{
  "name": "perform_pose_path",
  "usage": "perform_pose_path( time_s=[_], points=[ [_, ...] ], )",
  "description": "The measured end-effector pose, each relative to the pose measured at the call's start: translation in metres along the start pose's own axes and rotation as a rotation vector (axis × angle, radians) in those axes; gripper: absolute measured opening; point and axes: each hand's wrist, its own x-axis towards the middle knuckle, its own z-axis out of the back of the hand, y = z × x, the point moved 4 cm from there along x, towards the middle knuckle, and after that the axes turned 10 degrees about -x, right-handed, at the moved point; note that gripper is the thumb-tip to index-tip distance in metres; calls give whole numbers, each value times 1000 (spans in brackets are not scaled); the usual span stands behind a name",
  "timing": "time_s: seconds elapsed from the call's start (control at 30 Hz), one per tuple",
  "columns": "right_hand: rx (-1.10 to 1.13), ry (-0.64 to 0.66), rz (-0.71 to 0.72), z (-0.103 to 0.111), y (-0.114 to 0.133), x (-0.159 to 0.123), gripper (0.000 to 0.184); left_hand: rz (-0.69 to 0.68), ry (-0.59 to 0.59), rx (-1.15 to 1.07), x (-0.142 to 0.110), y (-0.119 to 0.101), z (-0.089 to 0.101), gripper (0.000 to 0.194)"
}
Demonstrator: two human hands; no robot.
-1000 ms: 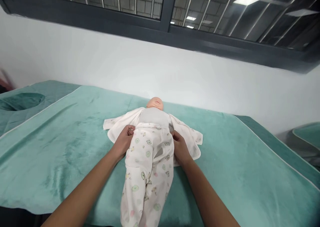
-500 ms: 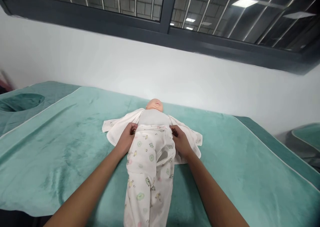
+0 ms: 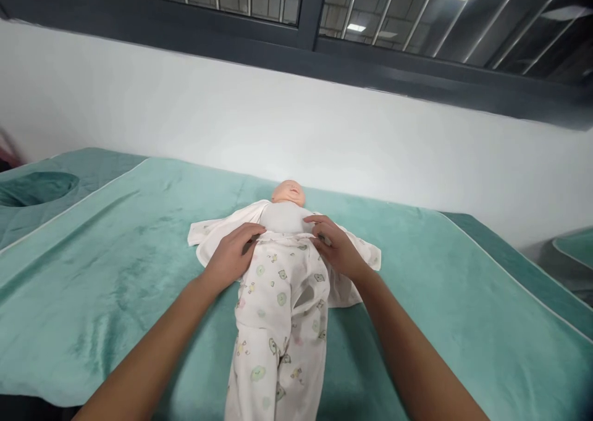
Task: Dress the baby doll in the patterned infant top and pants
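Note:
A baby doll lies on its back with its head toward the wall. White pants printed with small green and yellow figures cover its legs up to the waist. A white long-sleeved top is spread open under its bare grey-white torso. My left hand is at the left end of the waistband, fingers stretched over its upper edge and thumb apart. At the right end, my right hand touches the waistband, its index finger lifted over the belly, away from the thumb.
A teal plush cover with white piping spreads over the bed. On its far left is an oval hole. Behind stands a white wall below a dark-framed window with metal bars.
Both hands have shifted from the sides of the waistband up onto its top edge, and their curled fingers have opened out. The view has tilted down slightly.

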Motion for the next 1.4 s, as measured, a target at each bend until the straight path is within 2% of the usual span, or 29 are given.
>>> perform_pose_path(
  time_s=[0.13, 0.27, 0.37, 0.43, 0.53, 0.6, 0.67, 0.77, 0.87, 0.97, 1.07, 1.17, 1.23, 1.3, 1.37, 1.4],
  points=[
    [-176, 5, -131, -9, 3, 13, 20, 151, -50, 87, 13, 2, -5, 24],
    [-367, 15, -275, -14, -7, 43, 19, 310, -183, 75, 32, 16, -7, 26],
    [-301, -38, -368, -15, -23, 65, 15, 373, -250, 13, 43, 32, -8, 22],
    [-219, -76, -435, -20, -34, 70, 16, 391, -265, 12, 45, 39, -10, 19],
    [-153, -188, -502, -28, -44, 56, 20, 355, -268, 57, 42, 43, -12, 17],
    [-85, -293, -518, -31, -46, 39, 22, 259, -265, 150, 40, 40, -11, 17],
    [-36, -343, -502, -31, -45, 24, 21, 147, -234, 235, 41, 37, -7, 18],
    [-32, -274, -424, -25, -42, 16, 14, 101, -91, 206, 47, 39, -2, 15],
    [-24, -172, -367, -20, -42, 20, 10, 186, -7, 159, 55, 42, 1, 17],
    [-38, -151, -402, -23, -50, 25, 12, 300, -94, 246, 60, 43, -1, 18],
    [-77, -230, -478, -29, -57, 27, 13, 274, -205, 320, 60, 41, -9, 16],
    [-98, -307, -475, -28, -43, 14, 14, 129, -292, 243, 43, 29, -8, 22],
    [-119, -375, -433, -20, -15, -7, 18, 80, -334, 169, 15, 12, 0, 22],
    [-158, -437, -366, -12, 27, -40, 14, 170, -379, 109, -29, -8, 12, 16],
    [-149, -288, -235, -18, 75, -75, 6, 247, -310, 62, -83, -29, 16, 8],
    [-166, -133, -114, -30, 100, -92, 7, 249, -210, 45, -110, -39, 14, 8]
  ],
)
